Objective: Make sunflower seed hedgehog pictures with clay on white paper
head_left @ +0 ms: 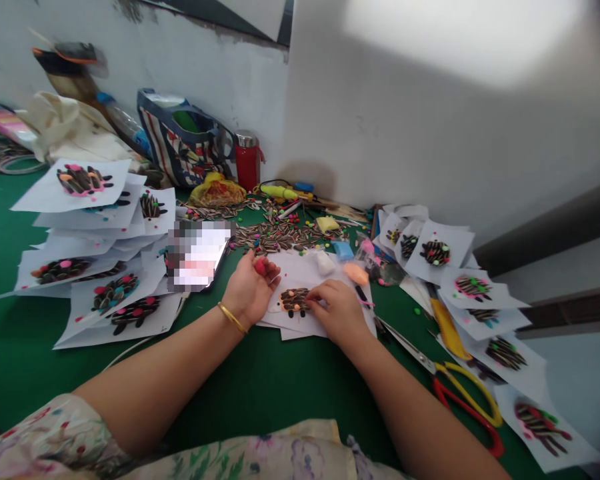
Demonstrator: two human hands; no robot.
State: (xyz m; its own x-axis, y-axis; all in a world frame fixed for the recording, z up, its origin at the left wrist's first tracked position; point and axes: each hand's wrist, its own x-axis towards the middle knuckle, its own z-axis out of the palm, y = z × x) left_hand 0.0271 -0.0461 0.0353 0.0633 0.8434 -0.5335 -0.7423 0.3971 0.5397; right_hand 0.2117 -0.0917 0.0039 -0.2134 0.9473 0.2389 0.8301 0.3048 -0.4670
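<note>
Green covers the table (260, 400), and on it, between the two hands, lies a white sheet (291, 265) with a seed design (294, 302) dotted in orange. The left hand (251, 288), close by at ten o'clock from the design, is turned palm up with its fingers half curled around a red lump (261, 267). At three o'clock the right hand (336, 308) has its fingertips drawn together on the design's edge; whether they pinch anything, I cannot tell. Around eleven, against the wall, a striped cloth bag (167, 143) gapes at the top and shows something green inside. Just in front of it sits a yellow bag (217, 191) with reddish stuff in it, too blurred to name. Beside these stands a red flask (247, 167), its silver lid on and its contents hidden. Loose seeds (280, 233) spread at twelve o'clock; toward two lie a blue packet (343, 251) and an orange lump (356, 273). Scissors (467, 393) with yellow and red handles rest at four.
</note>
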